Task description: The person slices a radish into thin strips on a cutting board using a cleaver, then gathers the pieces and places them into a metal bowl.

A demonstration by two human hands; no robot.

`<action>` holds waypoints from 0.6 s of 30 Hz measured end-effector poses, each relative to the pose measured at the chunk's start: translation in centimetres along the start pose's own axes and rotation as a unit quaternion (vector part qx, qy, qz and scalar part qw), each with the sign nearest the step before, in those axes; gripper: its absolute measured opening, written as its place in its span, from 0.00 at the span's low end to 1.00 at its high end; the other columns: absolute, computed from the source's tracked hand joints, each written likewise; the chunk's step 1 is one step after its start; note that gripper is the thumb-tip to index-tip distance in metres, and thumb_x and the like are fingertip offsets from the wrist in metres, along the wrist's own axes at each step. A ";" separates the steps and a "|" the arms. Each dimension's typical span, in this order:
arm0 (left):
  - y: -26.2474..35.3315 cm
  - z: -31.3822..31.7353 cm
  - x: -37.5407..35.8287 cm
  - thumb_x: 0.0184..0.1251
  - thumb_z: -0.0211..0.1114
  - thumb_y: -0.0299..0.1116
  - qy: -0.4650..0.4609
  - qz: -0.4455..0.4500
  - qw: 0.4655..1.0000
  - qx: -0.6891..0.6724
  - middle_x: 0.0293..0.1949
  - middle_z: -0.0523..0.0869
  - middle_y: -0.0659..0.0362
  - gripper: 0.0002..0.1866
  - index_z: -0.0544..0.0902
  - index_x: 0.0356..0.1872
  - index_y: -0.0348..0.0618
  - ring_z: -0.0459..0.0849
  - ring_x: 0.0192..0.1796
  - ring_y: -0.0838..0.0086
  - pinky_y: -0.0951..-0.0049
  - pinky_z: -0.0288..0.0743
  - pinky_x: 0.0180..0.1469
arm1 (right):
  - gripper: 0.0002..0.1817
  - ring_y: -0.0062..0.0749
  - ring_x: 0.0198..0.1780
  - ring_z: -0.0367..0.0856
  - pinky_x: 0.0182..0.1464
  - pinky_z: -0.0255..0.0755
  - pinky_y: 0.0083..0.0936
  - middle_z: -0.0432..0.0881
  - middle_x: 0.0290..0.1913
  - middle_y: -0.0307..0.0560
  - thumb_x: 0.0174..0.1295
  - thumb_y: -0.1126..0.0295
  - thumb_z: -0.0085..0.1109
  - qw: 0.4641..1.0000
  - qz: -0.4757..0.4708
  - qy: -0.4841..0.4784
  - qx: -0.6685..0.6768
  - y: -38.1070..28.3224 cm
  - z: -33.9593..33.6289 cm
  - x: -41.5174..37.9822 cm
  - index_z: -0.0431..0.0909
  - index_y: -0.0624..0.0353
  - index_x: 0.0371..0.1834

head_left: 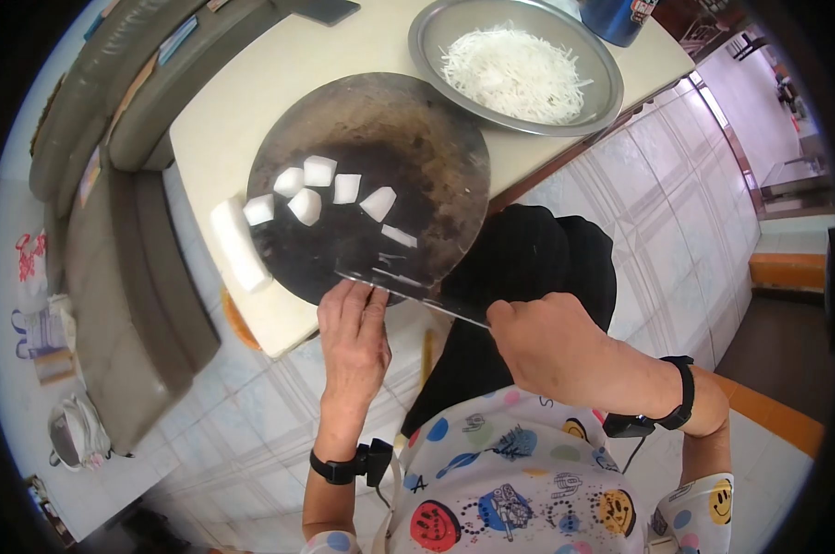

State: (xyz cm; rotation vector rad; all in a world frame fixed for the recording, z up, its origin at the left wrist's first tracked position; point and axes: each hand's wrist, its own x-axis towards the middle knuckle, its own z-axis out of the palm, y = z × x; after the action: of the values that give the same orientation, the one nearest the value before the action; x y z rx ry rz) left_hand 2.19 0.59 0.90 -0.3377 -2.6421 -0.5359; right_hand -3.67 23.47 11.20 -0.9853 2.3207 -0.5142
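Observation:
My right hand is closed around the handle of a knife. Its blade lies across the near part of a round, dark-stained cutting board, pointing left. At the board's near edge, my left hand has its fingers bent and pressed together right beside the blade tip. Whatever lies under those fingertips is hidden. Just beyond the blade are thin white slivers and a flat white slice. Several white chunks, probably radish, sit farther up, one of them a wedge. A long peeled white piece rests against the board's left edge.
A metal bowl of white shreds stands at the back right of the cream table, near a blue container. A grey sofa is on the left. My dark-trousered legs are close to the board's right side.

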 end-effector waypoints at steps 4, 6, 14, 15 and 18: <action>0.1 0.0 -0.1 0.45 0.64 0.15 -0.004 0.000 1.000 0.001 0.45 0.80 0.48 0.16 0.83 0.40 0.30 0.77 0.52 0.52 0.53 0.71 0.55 | 0.10 0.51 0.26 0.83 0.28 0.75 0.37 0.80 0.24 0.60 0.47 0.79 0.57 1.000 -0.010 0.025 -0.014 -0.2 0.6 -0.3 0.74 0.74 0.32; 0.2 -0.1 0.0 0.45 0.64 0.15 -0.005 -0.002 1.000 0.000 0.45 0.80 0.47 0.15 0.83 0.39 0.30 0.77 0.52 0.51 0.53 0.71 0.55 | 0.09 0.47 0.24 0.84 0.25 0.75 0.33 0.80 0.24 0.58 0.47 0.78 0.58 0.999 -0.012 0.034 -0.037 -0.3 0.8 -0.3 0.74 0.73 0.31; 0.1 -0.1 -0.2 0.44 0.64 0.14 -0.017 -0.012 1.000 -0.010 0.46 0.80 0.46 0.13 0.82 0.36 0.29 0.76 0.51 0.49 0.52 0.70 0.54 | 0.12 0.39 0.24 0.85 0.22 0.75 0.26 0.80 0.23 0.55 0.45 0.77 0.61 0.990 -0.042 0.041 -0.132 -1.0 1.4 -0.2 0.76 0.75 0.33; 0.1 -0.1 -0.2 0.44 0.64 0.14 -0.019 -0.012 1.000 -0.009 0.47 0.80 0.46 0.13 0.82 0.36 0.29 0.76 0.51 0.49 0.52 0.70 0.54 | 0.12 0.40 0.25 0.85 0.22 0.75 0.26 0.80 0.23 0.55 0.45 0.77 0.61 0.991 -0.048 0.041 -0.114 -1.0 1.4 -0.1 0.77 0.75 0.33; 0.0 0.0 -0.2 0.44 0.64 0.15 -0.016 -0.010 1.000 -0.012 0.46 0.80 0.46 0.13 0.82 0.35 0.29 0.76 0.50 0.49 0.51 0.71 0.54 | 0.10 0.41 0.26 0.85 0.24 0.75 0.27 0.81 0.24 0.55 0.45 0.78 0.61 0.992 -0.059 0.068 -0.093 -1.2 1.5 1.2 0.78 0.74 0.31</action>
State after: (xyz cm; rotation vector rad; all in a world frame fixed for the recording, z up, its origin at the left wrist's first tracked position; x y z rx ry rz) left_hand 2.33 0.57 0.84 -0.3285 -2.6740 -0.5737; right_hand -2.78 21.62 10.26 -1.2161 2.4763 -0.4289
